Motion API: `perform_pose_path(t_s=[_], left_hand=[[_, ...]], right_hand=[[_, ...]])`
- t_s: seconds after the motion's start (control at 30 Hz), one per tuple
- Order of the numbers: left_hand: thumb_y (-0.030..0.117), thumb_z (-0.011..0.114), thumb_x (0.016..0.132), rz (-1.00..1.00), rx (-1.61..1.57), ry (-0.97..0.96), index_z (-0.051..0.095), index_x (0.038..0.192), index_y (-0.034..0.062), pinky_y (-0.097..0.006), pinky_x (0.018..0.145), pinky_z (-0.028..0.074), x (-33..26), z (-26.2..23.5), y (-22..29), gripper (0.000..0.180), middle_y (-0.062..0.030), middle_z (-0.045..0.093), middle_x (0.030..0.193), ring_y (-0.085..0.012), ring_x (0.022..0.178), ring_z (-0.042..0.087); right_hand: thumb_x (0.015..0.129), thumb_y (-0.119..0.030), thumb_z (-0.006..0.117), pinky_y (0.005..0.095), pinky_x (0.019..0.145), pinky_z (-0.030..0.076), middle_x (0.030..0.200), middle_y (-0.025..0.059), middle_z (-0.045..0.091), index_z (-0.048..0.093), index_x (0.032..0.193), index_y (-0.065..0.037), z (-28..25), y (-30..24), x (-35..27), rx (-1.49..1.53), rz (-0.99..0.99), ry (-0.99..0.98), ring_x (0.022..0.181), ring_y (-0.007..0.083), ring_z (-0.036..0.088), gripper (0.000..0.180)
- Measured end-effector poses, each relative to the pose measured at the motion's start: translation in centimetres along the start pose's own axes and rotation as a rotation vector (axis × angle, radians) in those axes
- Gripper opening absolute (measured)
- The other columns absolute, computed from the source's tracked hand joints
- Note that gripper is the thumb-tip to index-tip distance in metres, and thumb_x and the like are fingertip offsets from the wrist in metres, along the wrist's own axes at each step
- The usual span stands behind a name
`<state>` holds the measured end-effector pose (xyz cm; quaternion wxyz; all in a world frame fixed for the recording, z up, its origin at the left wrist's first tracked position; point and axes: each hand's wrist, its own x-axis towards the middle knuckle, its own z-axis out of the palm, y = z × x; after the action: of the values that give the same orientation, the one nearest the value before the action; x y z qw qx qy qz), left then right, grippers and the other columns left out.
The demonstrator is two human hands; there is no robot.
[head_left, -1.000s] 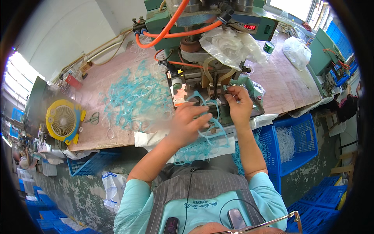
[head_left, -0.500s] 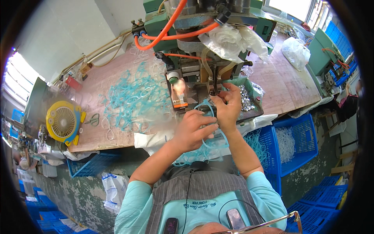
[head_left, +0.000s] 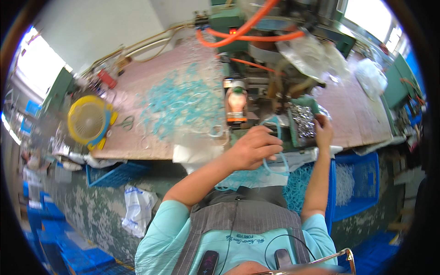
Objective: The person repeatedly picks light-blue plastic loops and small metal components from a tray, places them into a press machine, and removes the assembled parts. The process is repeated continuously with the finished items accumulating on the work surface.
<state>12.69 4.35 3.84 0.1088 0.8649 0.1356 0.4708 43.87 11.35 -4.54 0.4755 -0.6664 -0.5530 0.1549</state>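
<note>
At the near edge of the counter [head_left: 151,149], in front of the green machine [head_left: 270,68], a loop of pale blue tubing [head_left: 275,151] is held in the left hand [head_left: 254,149] — the fingers are curled closed around it, the loop hanging just below the knuckles. The right hand [head_left: 323,128] is raised to the right of it, resting against a small green tray of shiny metal parts [head_left: 302,120]; its fingers seem bent at the tray's edge, but whether anything is pinched there cannot be told. Both forearms are brought up from the lower edge, the left angled across the middle, the right nearly straight up.

As for progress, the work is judged to be midway: a large scatter of loose blue tubing pieces [head_left: 178,107] is left on the counter to the far left, while a heap of blue loops [head_left: 300,183] is gathered in the blue crate [head_left: 362,183] at the near right — presumably finished ones, though that cannot be confirmed. A yellow fan [head_left: 89,120] and a pair of scissors [head_left: 124,123] are set at the left, well apart from the hands.
</note>
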Motion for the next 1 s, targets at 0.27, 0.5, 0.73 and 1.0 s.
perform_pose_path(t_s=[0.27, 0.5, 0.73, 1.0], left_hand=[[0.018, 0.072, 0.079, 0.022, -0.020, 0.026, 0.064, 0.103, 0.0092, -0.048, 0.096, 0.043, -0.1, 0.0, 0.1, 0.027, -0.0070, 0.062, 0.108, -0.0267, 0.099, 0.060], [0.013, 0.077, 0.073, -0.157, 0.552, 0.069, 0.064, 0.113, 0.0133, -0.046, 0.095, 0.042, -5.5, -5.4, -2.4, 0.042, -0.0085, 0.059, 0.122, -0.0281, 0.111, 0.055], [0.014, 0.070, 0.073, -1.154, 1.295, 0.371, 0.062, 0.110, 0.0071, -0.049, 0.093, 0.041, -21.1, -15.3, -7.5, 0.039, -0.0188, 0.054, 0.123, -0.0383, 0.114, 0.050], [0.025, 0.071, 0.081, -1.166, 0.268, 1.042, 0.068, 0.096, 0.0063, -0.035, 0.081, 0.044, -25.3, -22.8, -11.6, 0.024, -0.0054, 0.062, 0.099, -0.0203, 0.087, 0.055]], right_hand=[[0.080, -0.016, 0.071, 0.0428, 0.075, 0.050, 0.088, 0.0126, 0.068, 0.064, 0.096, -0.006, -0.7, -0.2, -2.0, -0.556, -0.152, -0.143, 0.087, 0.0340, 0.064, 0.020], [0.087, -0.017, 0.068, 0.0287, 0.062, 0.048, 0.075, 0.0058, 0.069, 0.069, 0.092, -0.006, 1.4, 0.9, -1.1, -0.010, 0.045, 0.032, 0.066, 0.0122, 0.062, 0.012], [0.090, -0.014, 0.064, 0.0280, 0.053, 0.046, 0.070, 0.0041, 0.068, 0.064, 0.089, -0.006, 1.6, 2.1, -1.3, -0.013, 0.053, 0.117, 0.054, 0.0109, 0.060, 0.008], [0.091, -0.011, 0.061, 0.0286, 0.055, 0.047, 0.070, 0.0050, 0.068, 0.062, 0.099, -0.007, 1.6, 1.8, -1.5, -0.034, 0.039, 0.137, 0.054, 0.0125, 0.062, 0.009]])
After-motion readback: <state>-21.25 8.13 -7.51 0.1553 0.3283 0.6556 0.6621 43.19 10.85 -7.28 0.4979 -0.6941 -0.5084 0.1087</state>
